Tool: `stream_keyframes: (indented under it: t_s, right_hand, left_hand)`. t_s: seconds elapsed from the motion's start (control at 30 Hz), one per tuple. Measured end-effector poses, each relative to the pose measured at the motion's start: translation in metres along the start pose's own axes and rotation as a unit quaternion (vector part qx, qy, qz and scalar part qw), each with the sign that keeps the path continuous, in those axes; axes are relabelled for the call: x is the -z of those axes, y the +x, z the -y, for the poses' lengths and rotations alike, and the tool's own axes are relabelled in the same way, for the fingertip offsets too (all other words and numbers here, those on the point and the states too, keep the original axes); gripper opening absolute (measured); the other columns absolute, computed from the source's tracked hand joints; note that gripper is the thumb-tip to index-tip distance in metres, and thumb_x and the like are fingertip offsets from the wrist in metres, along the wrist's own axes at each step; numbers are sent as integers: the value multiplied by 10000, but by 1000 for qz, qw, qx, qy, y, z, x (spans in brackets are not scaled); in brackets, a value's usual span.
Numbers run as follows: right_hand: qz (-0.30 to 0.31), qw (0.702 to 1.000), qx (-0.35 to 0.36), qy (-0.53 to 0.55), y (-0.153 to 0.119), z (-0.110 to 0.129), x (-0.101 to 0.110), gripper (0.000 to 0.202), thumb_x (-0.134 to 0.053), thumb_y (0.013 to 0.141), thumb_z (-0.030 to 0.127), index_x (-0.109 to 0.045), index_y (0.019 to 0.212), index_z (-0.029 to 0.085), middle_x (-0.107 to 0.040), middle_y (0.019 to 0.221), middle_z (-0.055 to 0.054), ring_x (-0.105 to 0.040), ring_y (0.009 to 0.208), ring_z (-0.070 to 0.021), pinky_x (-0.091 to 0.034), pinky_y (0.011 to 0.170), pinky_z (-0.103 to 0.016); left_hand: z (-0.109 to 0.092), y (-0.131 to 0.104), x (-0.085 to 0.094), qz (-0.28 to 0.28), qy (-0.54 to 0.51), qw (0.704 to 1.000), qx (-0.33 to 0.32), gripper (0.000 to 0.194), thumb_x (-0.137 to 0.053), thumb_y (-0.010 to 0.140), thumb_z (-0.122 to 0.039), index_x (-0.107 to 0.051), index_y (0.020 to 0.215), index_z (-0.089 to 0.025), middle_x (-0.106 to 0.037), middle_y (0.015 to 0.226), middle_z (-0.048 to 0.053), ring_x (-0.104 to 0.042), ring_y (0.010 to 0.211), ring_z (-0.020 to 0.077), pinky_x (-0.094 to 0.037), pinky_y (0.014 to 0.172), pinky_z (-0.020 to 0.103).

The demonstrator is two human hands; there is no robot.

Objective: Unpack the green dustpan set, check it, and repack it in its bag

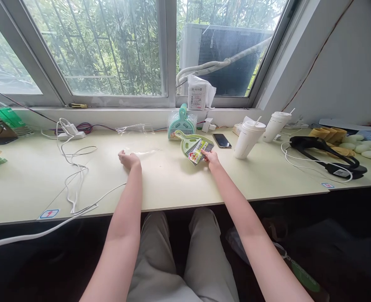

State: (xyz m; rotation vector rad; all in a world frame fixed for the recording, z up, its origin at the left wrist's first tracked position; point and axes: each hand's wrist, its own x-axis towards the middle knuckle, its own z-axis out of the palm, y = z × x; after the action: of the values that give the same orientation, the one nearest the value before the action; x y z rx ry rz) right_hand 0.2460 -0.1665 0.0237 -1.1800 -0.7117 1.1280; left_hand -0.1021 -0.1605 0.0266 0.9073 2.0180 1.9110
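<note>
Right, both hands are out over the pale cream, smooth-topped table (169, 188), and the right hand (212, 160) has the action. It grips the wide end of a light-green plastic dustpan (186, 144), thumb by the colourful printed card (195, 153), with grey brush bristles (208, 147) fanning out beside it. That far-edge hold seems chosen to leave the rounded, looped handle free, pointing away towards the upper left, card facing up.

Over to the left hand (129, 161): fingers curled in tight, just beside a thin, glossy sheet of clear plastic film (147, 151). Whether the fingers pinch that film, I can't tell.

Beyond the right hand, a teal plastic dustpan (182, 124) stands upright in crinkly clear wrapping, probably propped at the back for working room. Just right of that hand lies a flat black phone (222, 141); farther right, a tapered white cup with a straw (248, 139), perhaps parked clear of the elbow.
</note>
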Motion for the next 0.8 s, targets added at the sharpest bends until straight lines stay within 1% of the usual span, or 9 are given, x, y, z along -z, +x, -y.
stream_keyframes:
  t_s: [0.07,0.13,0.23,0.33,0.4,0.47,0.63,0.7,0.8]
  right_hand:
    - [5,1000,-3,17,-2,-1,-2,238,-785,678,128,-588,800,181,-706,760,7,-540,498,-64,-313,386,-174]
    - [19,1000,-2,19,-5,-2,-6,245,-788,680,150,-588,817,187,-701,754,16,-552,508,-64,-336,404,-172]
    - [40,999,14,-1,-12,-2,-12,255,-793,684,191,-596,845,194,-703,768,21,-564,526,-64,-337,412,-171]
    - [79,996,29,-18,-17,-1,-17,248,-778,716,214,-604,892,199,-718,827,10,-610,592,-75,-398,461,-162]
    - [112,993,33,-28,-18,-2,-19,215,-754,757,230,-603,907,197,-727,867,-6,-640,625,-84,-435,491,-162]
    - [134,989,11,-67,-17,-4,-22,160,-712,815,270,-602,895,188,-730,841,-25,-645,584,-97,-396,432,-164]
    - [74,979,-53,-181,-8,-4,-19,246,-504,963,329,-606,830,149,-640,533,-27,-399,313,-67,-196,308,-185]
    - [39,990,-39,-128,-4,1,-11,310,-419,995,379,-603,884,155,-671,580,-39,-330,304,-56,-205,307,-185]
    - [78,994,-42,-65,-3,8,-4,408,-420,957,560,-577,1024,190,-747,861,-95,-505,418,-97,-272,318,-187]
  left_hand:
    - [-13,-10,4,-141,54,989,-5,646,-530,747,-52,-363,1361,-161,-297,1526,231,-281,1444,313,-321,1114,546]
    - [-30,-26,-1,-109,30,991,-72,689,-541,788,-85,-298,1420,-210,-220,1576,184,-160,1493,294,-258,1151,546]
    - [-46,-57,-18,185,-80,976,-87,512,-576,855,-251,-422,1341,-202,-503,1386,173,-465,1331,272,-395,1079,450]
    - [-45,-85,-35,534,-138,834,31,465,-581,863,-473,-519,1235,-201,-676,1085,137,-673,993,243,-527,883,416]
    - [-40,-96,-43,615,-149,772,59,458,-653,803,-504,-567,1128,-193,-697,975,109,-688,878,218,-544,821,379]
    - [-34,-97,-47,596,-155,785,73,401,-679,779,-476,-577,1044,-193,-695,917,80,-678,813,197,-549,772,353]
    - [-26,-72,-50,374,-136,913,87,215,-474,880,-396,-562,908,-202,-645,871,57,-630,797,182,-530,707,331]
    - [-23,-62,-50,323,-132,934,75,228,-422,895,-379,-564,879,-202,-628,859,63,-619,824,189,-521,726,332]
    - [-22,-59,-49,308,-139,940,53,227,-430,890,-371,-574,854,-198,-625,867,71,-615,857,202,-514,773,343]
